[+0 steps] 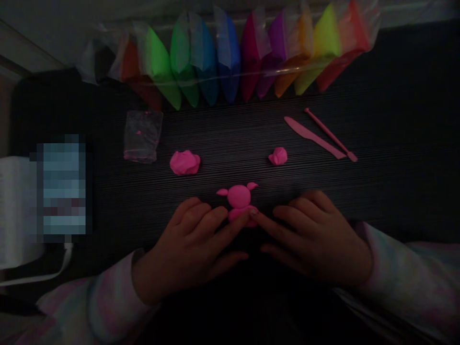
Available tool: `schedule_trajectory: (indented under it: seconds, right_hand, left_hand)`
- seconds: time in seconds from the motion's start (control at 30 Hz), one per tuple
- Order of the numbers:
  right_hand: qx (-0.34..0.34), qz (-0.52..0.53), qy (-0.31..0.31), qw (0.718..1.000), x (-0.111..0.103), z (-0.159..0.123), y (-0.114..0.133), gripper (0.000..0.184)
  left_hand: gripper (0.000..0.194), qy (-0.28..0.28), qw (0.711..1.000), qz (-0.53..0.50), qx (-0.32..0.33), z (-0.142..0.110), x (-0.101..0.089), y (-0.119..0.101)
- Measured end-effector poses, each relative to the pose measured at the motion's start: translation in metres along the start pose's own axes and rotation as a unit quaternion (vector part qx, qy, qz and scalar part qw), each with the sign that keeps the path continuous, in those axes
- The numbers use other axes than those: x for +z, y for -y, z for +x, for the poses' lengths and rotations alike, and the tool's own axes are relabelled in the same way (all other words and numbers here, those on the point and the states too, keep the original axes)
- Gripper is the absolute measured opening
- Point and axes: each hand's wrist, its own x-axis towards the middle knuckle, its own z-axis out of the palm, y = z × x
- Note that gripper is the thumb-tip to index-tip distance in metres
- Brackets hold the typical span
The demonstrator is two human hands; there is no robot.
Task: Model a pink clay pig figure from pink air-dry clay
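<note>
A pink modelling clay figure (239,196) lies on the dark table, with a round head, two pointed ear-like pieces and a wider body below. My left hand (197,239) rests its stretched index fingertip on the body, thumb held apart and the other fingers curled. From the other side, my right hand (312,235) touches the body's right part with its index fingertip; its thumb is also apart. Both hands are open, and their fingers cover part of the body. Beyond them sit a larger pink clay lump (185,162) and a smaller pink clay lump (278,156).
Several bags of coloured clay (228,62) stand in a row along the back. A crumpled clear bag (143,136) lies at left. To the right are a pink plastic knife (312,136) and a thin pink modelling stick (328,132). A blurred-out screen (64,189) with a white cable (66,258) is far left.
</note>
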Motion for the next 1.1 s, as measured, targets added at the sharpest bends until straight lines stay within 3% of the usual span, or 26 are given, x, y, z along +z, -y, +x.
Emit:
schedule_trajectory:
  seconds: [0.17,0.4,0.57,0.67,0.73,0.87,1.0,1.1]
  right_hand:
    - [0.010,-0.011,0.013,1.000,0.001,0.001,0.000,0.041]
    - [0.005,-0.008,0.000,1.000,0.001,-0.002,-0.001,0.043]
    - [0.014,-0.003,0.009,1.000,0.001,0.000,0.002,0.036]
    - [0.012,0.008,-0.019,1.000,-0.003,0.002,-0.002,0.035]
    - [0.047,0.000,-0.073,0.996,-0.008,0.002,-0.011,0.033]
    - [0.235,-0.114,-0.169,0.950,-0.017,-0.001,-0.044,0.026]
    - [0.295,-0.139,-0.117,0.938,-0.015,-0.002,-0.068,0.026]
    - [0.306,-0.127,-0.137,0.933,-0.010,-0.001,-0.073,0.028]
  left_hand:
    - [0.044,0.017,1.000,-0.006,-0.009,0.001,0.000,0.000]
    - [0.041,-0.029,0.999,-0.006,0.019,-0.003,-0.004,0.005]
    - [0.035,-0.024,0.999,-0.017,0.022,-0.003,-0.003,0.005]
    - [0.032,-0.038,0.999,-0.022,0.010,-0.004,0.000,0.006]
    - [0.034,-0.054,0.998,-0.019,-0.011,-0.005,0.001,0.007]
    - [0.040,-0.085,0.994,-0.016,-0.059,0.000,0.001,0.012]
    - [0.038,-0.091,0.992,-0.036,-0.085,0.006,0.003,0.015]
    - [0.033,-0.090,0.990,-0.043,-0.102,0.008,0.005,0.016]
